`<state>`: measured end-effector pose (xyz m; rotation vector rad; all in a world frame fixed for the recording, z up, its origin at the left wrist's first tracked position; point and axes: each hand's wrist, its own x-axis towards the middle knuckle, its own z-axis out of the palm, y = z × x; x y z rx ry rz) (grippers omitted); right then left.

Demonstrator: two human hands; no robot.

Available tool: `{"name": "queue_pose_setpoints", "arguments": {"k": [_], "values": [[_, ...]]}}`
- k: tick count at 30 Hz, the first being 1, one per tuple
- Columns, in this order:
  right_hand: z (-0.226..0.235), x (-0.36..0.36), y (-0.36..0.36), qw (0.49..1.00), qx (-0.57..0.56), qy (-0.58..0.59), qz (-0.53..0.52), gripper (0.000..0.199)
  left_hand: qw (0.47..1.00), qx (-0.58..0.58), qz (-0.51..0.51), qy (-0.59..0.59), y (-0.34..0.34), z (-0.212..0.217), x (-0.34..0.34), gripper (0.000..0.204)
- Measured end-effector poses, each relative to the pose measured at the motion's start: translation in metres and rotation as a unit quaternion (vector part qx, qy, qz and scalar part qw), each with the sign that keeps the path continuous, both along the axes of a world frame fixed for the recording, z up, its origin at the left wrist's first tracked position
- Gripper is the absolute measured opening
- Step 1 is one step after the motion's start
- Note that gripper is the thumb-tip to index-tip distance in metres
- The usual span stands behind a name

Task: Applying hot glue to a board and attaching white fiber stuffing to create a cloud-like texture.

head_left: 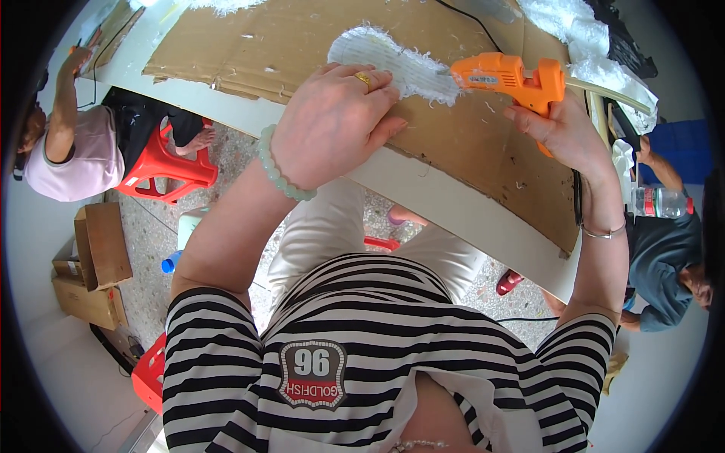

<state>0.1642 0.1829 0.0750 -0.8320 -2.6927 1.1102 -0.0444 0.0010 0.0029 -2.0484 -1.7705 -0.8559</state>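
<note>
A white insole-shaped piece with faint lines and frayed, fluffy edges lies on brown cardboard on the table. My left hand bends over its near edge, fingers curled against it; some fingertips are hidden behind the hand. In my right hand is an orange glue gun, gripped by its handle. Its nozzle points left and meets or hovers at the piece's right end; I cannot tell whether it touches.
White fluffy material and a plastic bottle are at the right. A dark cord crosses the cardboard behind the glue gun. One person sits on a red stool at left; another is at right. Cardboard boxes stand on the floor.
</note>
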Motion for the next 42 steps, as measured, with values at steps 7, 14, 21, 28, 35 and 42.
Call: {"name": "queue_pose_setpoints", "arguments": {"k": [7,14,21,28,35,42], "values": [[0.001,-0.007,0.0,1.0,-0.001,-0.001,0.01,0.024,1.0,0.0,0.001,0.004,0.001,0.0,0.0,0.022],[0.002,-0.02,0.002,0.998,0.027,-0.057,0.03,0.031,1.0,0.003,-0.001,0.0,0.001,-0.001,-0.001,0.022],[0.003,-0.034,-0.001,0.997,0.018,-0.058,0.048,0.039,1.0,0.002,0.002,-0.004,0.001,-0.001,-0.001,0.022],[-0.007,-0.04,0.0,0.996,0.04,0.024,0.07,0.027,1.0,0.001,-0.002,-0.006,0.001,0.0,-0.002,0.022],[0.007,-0.043,-0.003,0.999,0.012,-0.031,0.003,0.024,1.0,0.015,-0.003,0.006,0.002,-0.002,-0.002,0.022],[-0.002,-0.024,-0.016,0.981,-0.126,0.132,-0.072,0.024,1.0,0.006,-0.003,-0.013,0.001,0.003,0.001,0.021]]}}
